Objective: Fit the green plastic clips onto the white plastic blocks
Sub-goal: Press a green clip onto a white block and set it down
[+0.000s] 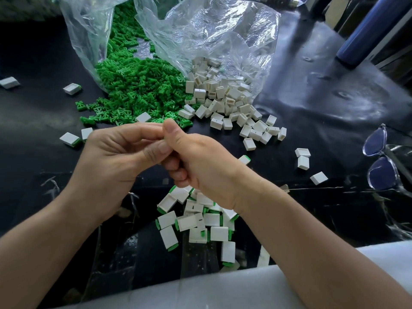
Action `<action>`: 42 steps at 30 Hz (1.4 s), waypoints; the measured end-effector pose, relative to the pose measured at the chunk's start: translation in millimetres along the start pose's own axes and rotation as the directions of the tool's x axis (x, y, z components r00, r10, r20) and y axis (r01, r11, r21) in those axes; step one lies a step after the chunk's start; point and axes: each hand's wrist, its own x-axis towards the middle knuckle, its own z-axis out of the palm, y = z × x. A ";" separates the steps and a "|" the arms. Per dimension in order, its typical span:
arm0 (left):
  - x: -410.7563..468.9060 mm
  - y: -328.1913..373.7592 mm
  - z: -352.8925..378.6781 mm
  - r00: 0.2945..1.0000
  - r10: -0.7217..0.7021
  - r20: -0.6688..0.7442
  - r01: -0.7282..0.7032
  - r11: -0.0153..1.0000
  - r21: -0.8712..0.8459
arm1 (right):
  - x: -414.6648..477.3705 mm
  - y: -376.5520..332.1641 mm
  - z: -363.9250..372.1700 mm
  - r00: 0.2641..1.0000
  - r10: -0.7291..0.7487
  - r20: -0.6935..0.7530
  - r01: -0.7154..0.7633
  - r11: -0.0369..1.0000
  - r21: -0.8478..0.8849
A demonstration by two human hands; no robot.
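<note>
**Pinching fingertips together mid-fit, both supply heaps ahead**

Nearest the body, under the wrist of the R hand, lies the finished pile: white blocks w/ green ends showing, tumbled every which way. Just above it the L hand meets the R hand, fingers curled, thumbs & fingertips pressed tight together. Whatever sits btwn them is covered, so can't tell what's held. Beyond the L fingertips spreads the green clips heap. Beyond & right of the R thumb sits the white blocks heap. Both spill from clear bags. Judgement: L hand is nearer the clips, R hand nearer the blocks. Loose blocks share no common long axis, so each prob. needs turning before fitting.
</note>
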 end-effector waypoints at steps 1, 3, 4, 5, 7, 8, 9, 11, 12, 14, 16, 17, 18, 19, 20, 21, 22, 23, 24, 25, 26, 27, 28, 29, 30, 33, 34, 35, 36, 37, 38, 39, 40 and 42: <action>0.0 -0.5 0.0 1.000 -0.001 0.000 0.001 1.000 -0.003 | 0.6 0.0 0.1 1.000 0.006 0.014 -0.006 1.000 0.028; -0.4 -0.3 0.5 1.000 0.000 0.006 0.000 1.000 -0.005 | 0.9 -0.2 -0.3 0.999 0.026 0.040 -0.028 0.998 0.057; -0.8 0.2 1.2 1.000 0.000 0.009 0.000 1.000 -0.007 | 0.8 0.2 -0.6 0.998 0.034 0.044 -0.036 0.998 0.047; -1.1 0.9 1.8 1.000 0.001 0.011 -0.001 1.000 -0.009 | 0.6 0.6 -1.4 0.998 0.039 0.042 -0.040 0.999 0.019; -1.6 1.0 2.0 1.000 0.001 0.010 -0.001 1.000 -0.017 | 0.8 1.4 -3.2 0.999 0.043 0.033 -0.041 0.998 -0.049; -1.6 0.4 1.7 1.000 -0.002 0.005 0.002 1.000 -0.019 | 0.7 1.1 -3.9 0.998 0.046 0.032 -0.043 0.996 -0.073; -1.3 -0.7 1.1 1.000 -0.007 -0.001 0.006 1.000 -0.021 | 0.1 0.5 -4.0 0.998 0.049 0.037 -0.045 0.995 -0.088; -0.6 -2.6 0.1 1.000 -0.013 -0.008 0.013 1.000 -0.028 | -1.0 -0.8 -3.0 0.998 0.047 0.048 -0.042 0.995 -0.094; -0.2 -2.8 0.0 1.000 -0.013 -0.006 0.013 0.999 -0.029 | -1.1 -0.6 -2.7 0.998 0.042 0.048 -0.038 0.996 -0.083; 0.3 -2.1 0.2 1.000 -0.009 0.001 0.009 1.000 -0.023 | -1.4 0.5 -2.2 0.999 0.038 0.033 -0.036 0.998 -0.060; 0.5 -1.1 0.2 1.000 -0.005 0.017 0.005 1.000 -0.018 | -1.4 1.2 -2.1 0.999 0.037 0.022 -0.036 0.997 -0.063; 0.4 -1.0 0.0 1.000 -0.004 0.021 0.004 1.000 -0.018 | -1.3 1.4 -2.7 0.999 0.035 0.024 -0.034 0.997 -0.072; 0.4 -1.1 -0.2 1.000 -0.003 0.020 0.003 1.000 -0.021 | -1.1 1.4 -3.4 0.999 0.032 0.029 -0.029 0.996 -0.081; 0.2 -1.3 -0.6 1.000 -0.002 0.016 0.003 1.000 -0.024 | -1.2 1.4 -3.8 0.999 0.028 0.036 -0.025 0.996 -0.089; 0.0 -1.7 -1.0 1.000 -0.002 0.013 0.002 1.000 -0.026 | -1.5 0.9 -3.8 0.999 0.026 0.044 -0.022 0.995 -0.094; -0.2 -2.0 -1.1 1.000 -0.001 0.013 0.001 1.000 -0.027 | -2.1 0.4 -3.8 0.998 0.024 0.051 -0.019 0.995 -0.095; -0.3 -2.2 -1.3 1.000 -0.001 0.012 0.002 1.000 -0.027 | -2.6 -0.2 -3.4 0.998 0.023 0.055 -0.017 0.995 -0.094; -0.3 -2.3 -1.4 1.000 -0.002 0.011 0.002 1.000 -0.027 | -3.4 -0.8 -2.8 0.998 0.021 0.058 -0.015 0.995 -0.095; -0.2 -2.5 -1.7 1.000 -0.002 0.010 0.002 1.000 -0.025 | -3.8 -1.2 -2.4 0.998 0.018 0.058 -0.012 0.995 -0.099; -0.2 -2.6 -2.1 1.000 -0.002 0.010 0.002 1.000 -0.021 | -3.8 -1.1 -2.2 0.998 0.015 0.054 -0.009 0.994 -0.107; 0.0 -2.7 -2.5 1.000 -0.003 0.012 0.003 1.000 -0.016 | -3.5 -1.0 -2.1 0.999 0.015 0.048 -0.009 0.993 -0.119; 0.2 -2.8 -3.0 1.000 -0.004 0.014 0.005 1.000 -0.013 | -3.2 -0.7 -2.0 0.999 0.016 0.045 -0.011 0.992 -0.129; 0.3 -2.9 -3.2 1.000 -0.007 0.015 0.007 1.000 -0.011 | -3.0 -0.3 -2.0 0.999 0.018 0.044 -0.012 0.991 -0.135; 0.4 -2.9 -3.3 1.000 -0.010 0.013 0.011 1.000 -0.011 | -3.0 0.0 -2.0 0.999 0.019 0.041 -0.014 0.991 -0.132; 0.5 -2.9 -3.4 1.000 -0.013 0.010 0.013 1.000 -0.012 | -3.4 -0.1 -1.7 0.999 0.020 0.033 -0.016 0.993 -0.119; 0.3 -3.0 -3.8 1.000 -0.017 0.003 0.017 1.000 -0.017 | -5.3 -2.0 0.0 1.000 0.010 0.019 -0.008 0.997 -0.076; 0.4 -3.0 -3.8 1.000 -0.019 -0.003 0.019 1.000 -0.019 | -5.1 -2.1 0.2 1.000 -0.001 0.023 0.003 0.997 -0.072; 0.4 -2.6 -3.5 1.000 -0.023 -0.010 0.022 1.000 -0.021 | -4.1 -1.3 -0.1 1.000 -0.012 0.027 0.013 0.998 -0.067; 0.3 -1.8 -2.8 1.000 -0.026 -0.015 0.025 0.999 -0.022 | -2.6 -0.1 -0.8 0.999 -0.015 0.031 0.017 0.998 -0.065; 0.2 -0.8 -1.9 0.999 -0.029 -0.019 0.028 0.999 -0.024 | -1.6 0.7 -1.4 0.999 -0.011 0.041 0.014 0.998 -0.067; 0.0 0.4 -1.1 0.999 -0.031 -0.020 0.031 0.999 -0.026 | -0.9 1.2 -2.1 0.999 -0.002 0.052 0.005 0.998 -0.068; -0.2 1.6 -0.4 0.999 -0.033 -0.021 0.032 0.999 -0.027 | -0.4 1.5 -2.9 0.998 0.007 0.062 -0.004 0.998 -0.059; -0.3 2.5 -0.3 0.999 -0.033 -0.022 0.033 0.999 -0.025 | 0.0 1.6 -4.0 0.998 0.013 0.069 -0.010 0.999 -0.038; -0.7 4.5 1.0 0.999 -0.029 -0.025 0.029 0.999 -0.023 | -0.4 0.4 -5.4 0.998 0.014 0.063 -0.014 1.000 -0.001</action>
